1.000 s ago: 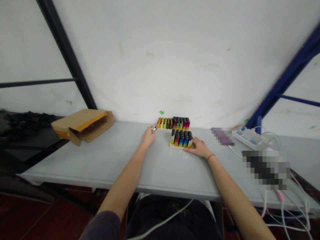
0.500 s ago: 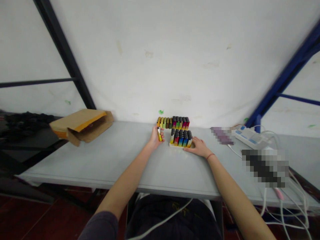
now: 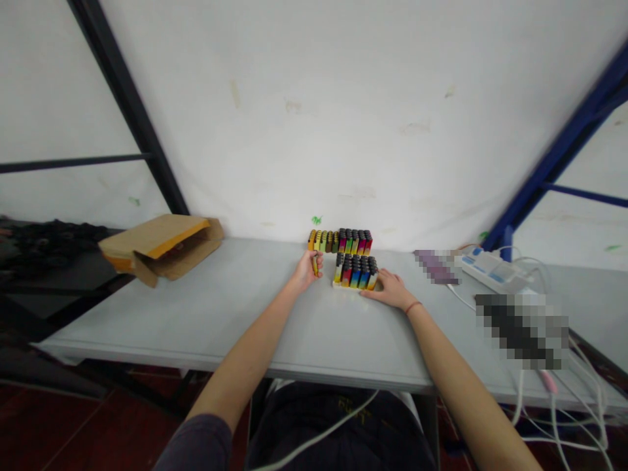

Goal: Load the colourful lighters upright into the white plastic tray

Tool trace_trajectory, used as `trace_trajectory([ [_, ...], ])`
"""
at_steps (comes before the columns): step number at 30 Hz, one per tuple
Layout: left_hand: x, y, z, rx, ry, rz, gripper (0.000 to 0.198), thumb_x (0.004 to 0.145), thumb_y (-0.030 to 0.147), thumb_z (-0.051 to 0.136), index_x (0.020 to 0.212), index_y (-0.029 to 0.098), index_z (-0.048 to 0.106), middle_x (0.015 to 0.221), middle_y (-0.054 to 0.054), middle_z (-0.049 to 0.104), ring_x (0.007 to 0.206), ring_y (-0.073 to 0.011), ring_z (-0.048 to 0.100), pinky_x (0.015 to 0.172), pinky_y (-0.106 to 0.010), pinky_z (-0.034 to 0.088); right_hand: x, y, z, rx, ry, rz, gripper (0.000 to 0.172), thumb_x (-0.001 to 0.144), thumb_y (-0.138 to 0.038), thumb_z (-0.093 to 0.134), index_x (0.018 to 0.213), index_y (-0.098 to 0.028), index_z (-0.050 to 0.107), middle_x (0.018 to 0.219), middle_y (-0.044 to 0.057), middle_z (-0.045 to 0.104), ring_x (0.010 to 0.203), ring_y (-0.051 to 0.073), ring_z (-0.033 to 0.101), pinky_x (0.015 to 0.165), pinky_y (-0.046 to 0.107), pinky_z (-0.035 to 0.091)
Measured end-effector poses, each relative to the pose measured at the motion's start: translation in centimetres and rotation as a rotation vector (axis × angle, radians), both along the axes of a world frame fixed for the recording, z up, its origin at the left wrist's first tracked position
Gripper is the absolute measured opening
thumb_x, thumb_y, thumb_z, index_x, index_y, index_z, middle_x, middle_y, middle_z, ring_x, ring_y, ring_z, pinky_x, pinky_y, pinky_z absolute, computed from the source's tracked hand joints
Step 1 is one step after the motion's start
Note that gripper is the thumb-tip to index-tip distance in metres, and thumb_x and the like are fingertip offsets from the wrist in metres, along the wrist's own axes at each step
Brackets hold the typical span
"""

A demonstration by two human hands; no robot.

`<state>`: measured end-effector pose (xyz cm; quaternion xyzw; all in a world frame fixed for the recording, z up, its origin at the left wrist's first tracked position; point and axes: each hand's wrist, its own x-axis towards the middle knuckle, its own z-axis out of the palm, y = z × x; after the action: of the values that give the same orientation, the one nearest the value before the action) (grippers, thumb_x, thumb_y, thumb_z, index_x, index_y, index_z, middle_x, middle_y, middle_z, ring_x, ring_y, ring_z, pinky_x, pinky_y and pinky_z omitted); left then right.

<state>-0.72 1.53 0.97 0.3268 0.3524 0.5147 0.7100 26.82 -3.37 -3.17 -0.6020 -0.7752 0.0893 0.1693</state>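
My left hand [image 3: 306,269] is closed around a yellow lighter [image 3: 315,264], held upright just left of the front tray. Fingers cover part of the lighter. Several black-topped lighters [image 3: 354,273] in mixed colours stand in rows in a white tray [image 3: 338,286]. My right hand [image 3: 391,290] grips the right end of that tray, its thumb along the front edge and its fingers at the side. Behind stand two more blocks of lighters: yellow and green ones [image 3: 324,241] on the left, and pink, green and red ones [image 3: 356,241] with black tops on the right.
An opened cardboard box [image 3: 159,242] lies at the left of the grey table [image 3: 206,320]. A power strip [image 3: 495,269], white cables [image 3: 554,418] and two pixelated items are on the right. A white wall [image 3: 314,131] rises behind the table.
The lighter has turned in my left hand, so it looks narrower and darker now. My right hand and the tray stay where they were.
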Motion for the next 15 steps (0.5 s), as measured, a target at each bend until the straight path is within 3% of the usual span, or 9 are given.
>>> trace_trajectory([
  [11, 1.04, 0.01, -0.06, 0.042, 0.053, 0.154, 0.008, 0.085, 0.025, 0.056, 0.089, 0.018, 0.059, 0.059, 0.008, 0.043, 0.045, -0.0074, 0.039, 0.040, -0.016, 0.027, -0.03, 0.02, 0.03, -0.018, -0.020, -0.005, 0.067, 0.083, -0.069, 0.069, 0.132, -0.022, 0.065, 0.142, 0.016, 0.063, 0.138, 0.039, 0.050, 0.115, 0.060, 0.035],
  [15, 0.92, -0.17, -0.03, -0.002, 0.031, 0.163, 0.012, 0.088, 0.031, 0.057, 0.094, 0.020, 0.058, 0.060, 0.009, 0.045, 0.044, -0.0078, 0.042, 0.041, -0.018, 0.032, 0.00, 0.03, -0.01, -0.013, -0.009, -0.004, 0.067, 0.083, -0.069, 0.069, 0.133, -0.024, 0.064, 0.142, 0.015, 0.063, 0.137, 0.038, 0.050, 0.115, 0.060, 0.035],
])
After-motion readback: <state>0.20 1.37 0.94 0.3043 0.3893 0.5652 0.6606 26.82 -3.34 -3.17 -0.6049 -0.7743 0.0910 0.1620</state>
